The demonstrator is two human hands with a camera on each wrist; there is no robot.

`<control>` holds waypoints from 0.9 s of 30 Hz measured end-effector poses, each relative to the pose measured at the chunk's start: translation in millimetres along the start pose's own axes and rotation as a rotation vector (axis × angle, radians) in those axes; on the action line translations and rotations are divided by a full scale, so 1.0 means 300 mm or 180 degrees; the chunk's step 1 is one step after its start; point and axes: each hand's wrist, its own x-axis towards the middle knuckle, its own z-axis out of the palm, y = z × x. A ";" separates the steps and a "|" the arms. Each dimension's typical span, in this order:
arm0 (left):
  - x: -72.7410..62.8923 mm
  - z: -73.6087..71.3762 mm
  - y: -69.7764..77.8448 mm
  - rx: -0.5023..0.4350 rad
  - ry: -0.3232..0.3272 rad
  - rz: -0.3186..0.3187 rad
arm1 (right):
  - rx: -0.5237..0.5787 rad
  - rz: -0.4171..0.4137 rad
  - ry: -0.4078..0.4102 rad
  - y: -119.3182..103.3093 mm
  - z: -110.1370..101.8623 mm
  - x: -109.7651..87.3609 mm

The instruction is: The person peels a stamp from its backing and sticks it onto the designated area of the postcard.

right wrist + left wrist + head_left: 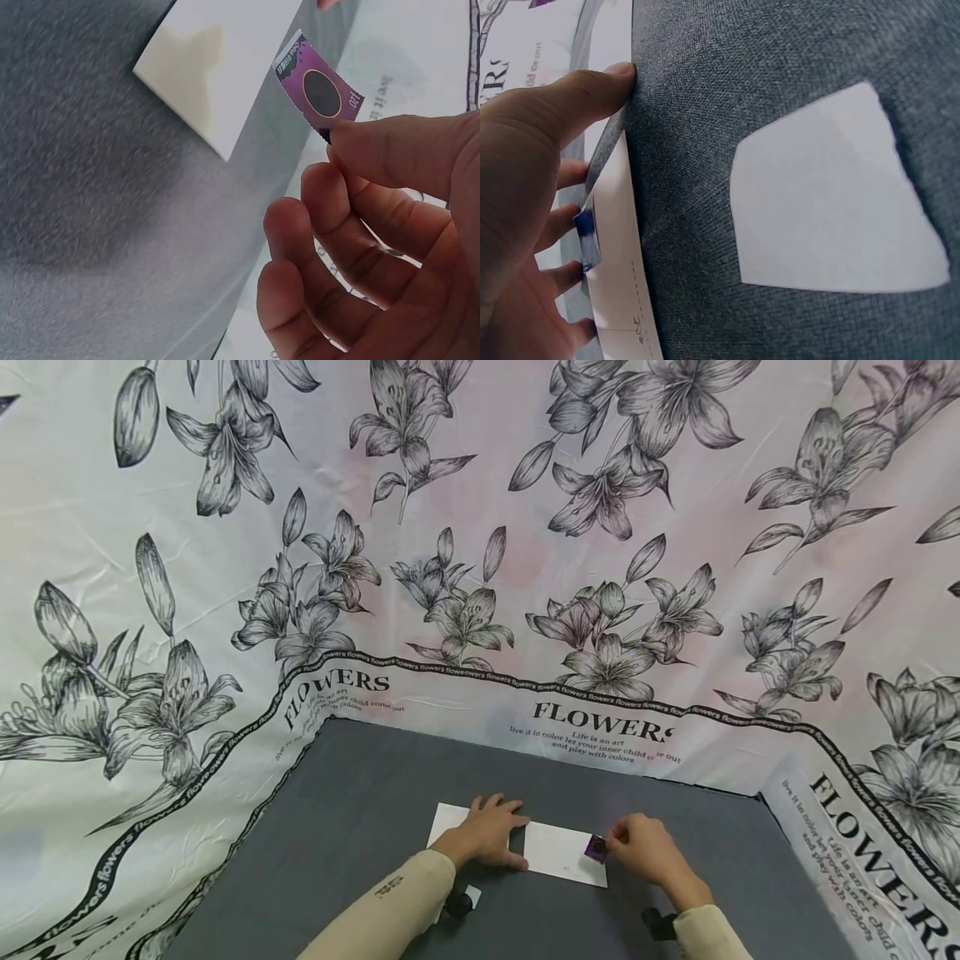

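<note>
1) Stamp [595,848], purple with toothed edges, is in the right hand [648,852], pinched at its edge between thumb and index finger; other right fingers loosely curled, clear of it
2) Stamp face shows a dark disc in a thin ring, with small print near its edges
3) Stamp sits over the far right corner of the right card [558,852], a white rectangle; can't tell if they touch
4) Left hand [491,835] lies across the right end of the left card [444,821], also white; fingers spread, tips toward the far side, thumb splayed out to the right
5) Left thumb tip is at the near left corner of the right card; contact there can't be told
6) Left card carries a blue patch [589,231] beside the left fingers, plus a printed dashed line at its near edge
7) 2 cards lie in a row, left and right, narrow gap between, some of it under the left hand
8) Paper scrap [836,199], white, uneven edges, lies flat on the grey cloth [360,802] on the near side of the left card
9) Flower-print curtain [450,718] stands along the far side, with FLOWERS lettering low on it
</note>
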 end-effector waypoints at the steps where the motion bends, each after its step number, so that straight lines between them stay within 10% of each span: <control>1: -0.001 0.000 0.000 -0.0001 0.0004 0.0003 | 0.0000 -0.0019 0.0003 -0.006 0.001 0.000; 27: -0.020 -0.039 0.005 -0.0300 0.0350 0.0344 | 0.0155 -0.0314 -0.0026 -0.155 0.008 -0.006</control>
